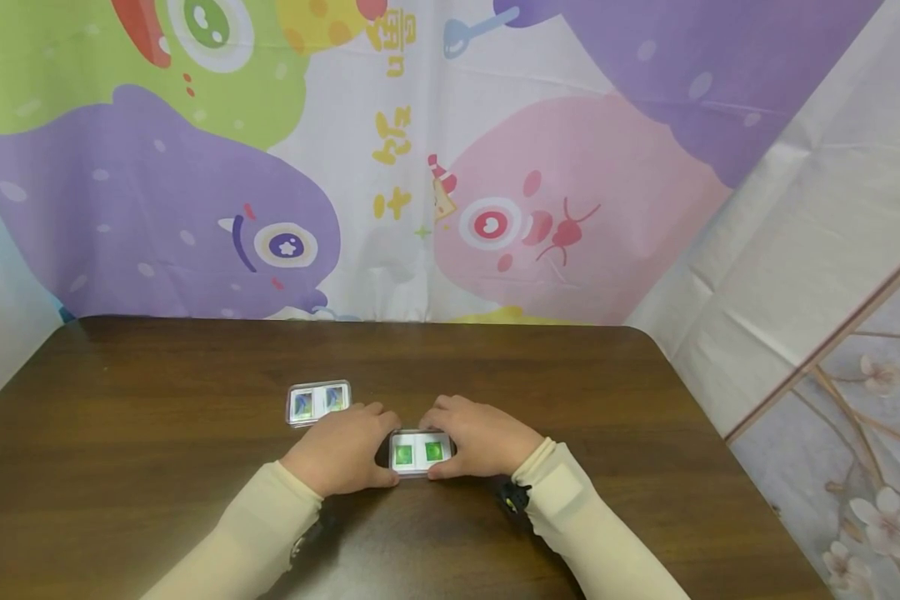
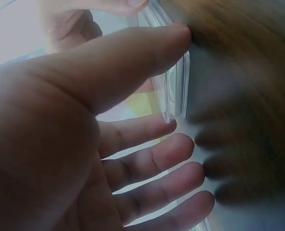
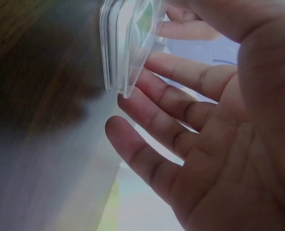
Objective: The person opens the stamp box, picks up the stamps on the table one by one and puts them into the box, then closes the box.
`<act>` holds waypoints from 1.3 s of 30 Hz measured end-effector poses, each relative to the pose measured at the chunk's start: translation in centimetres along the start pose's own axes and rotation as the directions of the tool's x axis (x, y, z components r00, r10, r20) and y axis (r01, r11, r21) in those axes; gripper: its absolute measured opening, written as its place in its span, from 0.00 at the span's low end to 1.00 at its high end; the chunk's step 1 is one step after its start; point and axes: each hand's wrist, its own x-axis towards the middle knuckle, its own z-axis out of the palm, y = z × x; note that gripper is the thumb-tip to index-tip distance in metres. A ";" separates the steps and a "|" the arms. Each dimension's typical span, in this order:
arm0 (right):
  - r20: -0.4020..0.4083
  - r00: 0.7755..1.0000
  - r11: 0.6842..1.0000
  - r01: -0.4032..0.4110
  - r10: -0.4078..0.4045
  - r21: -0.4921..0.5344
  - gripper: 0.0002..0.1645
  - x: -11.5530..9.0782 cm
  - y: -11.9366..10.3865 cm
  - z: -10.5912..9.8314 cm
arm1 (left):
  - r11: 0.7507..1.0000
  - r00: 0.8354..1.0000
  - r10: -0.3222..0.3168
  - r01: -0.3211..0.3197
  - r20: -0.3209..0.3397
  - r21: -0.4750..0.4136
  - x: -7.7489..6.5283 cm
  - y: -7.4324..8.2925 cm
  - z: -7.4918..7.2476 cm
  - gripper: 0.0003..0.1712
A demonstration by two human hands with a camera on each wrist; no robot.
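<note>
A flat clear plastic case (image 1: 416, 463) with two green square pictures on a white insert lies between both hands at the middle of the table. The left hand (image 1: 348, 450) pinches its left end, thumb at the near edge and index finger at the far edge. From the other side the right hand (image 1: 487, 435) grips the right end, its thumb along the near corner. Up close in the left wrist view, the case (image 2: 177, 91) shows layered transparent edges. The right wrist view has the case's corner (image 3: 116, 53) against the fingertips, with the little finger apart from it.
A second clear case (image 1: 318, 402) with two blue pictures lies on the brown wooden table (image 1: 157, 400), behind the left hand and partly covered by it. A cartoon-printed cloth (image 1: 390, 275) hangs along the table's far edge, and a pale cloth (image 1: 765, 217) at the right.
</note>
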 end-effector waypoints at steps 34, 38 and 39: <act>0.046 0.999 0.999 -0.026 0.024 0.032 0.35 -0.1 0.0 0.0 | 1.000 1.000 -0.008 0.008 0.001 -0.029 -0.1 0.2 -0.1 0.32; 0.053 0.998 0.999 -0.035 0.033 0.039 0.34 0.0 0.1 0.0 | 0.999 1.000 -0.024 0.025 0.016 -0.039 -0.1 0.3 -0.1 0.32; 0.056 0.998 0.999 -0.037 0.035 0.039 0.34 0.0 0.1 0.0 | 0.999 0.999 -0.028 0.029 0.020 -0.036 -0.1 0.3 -0.1 0.32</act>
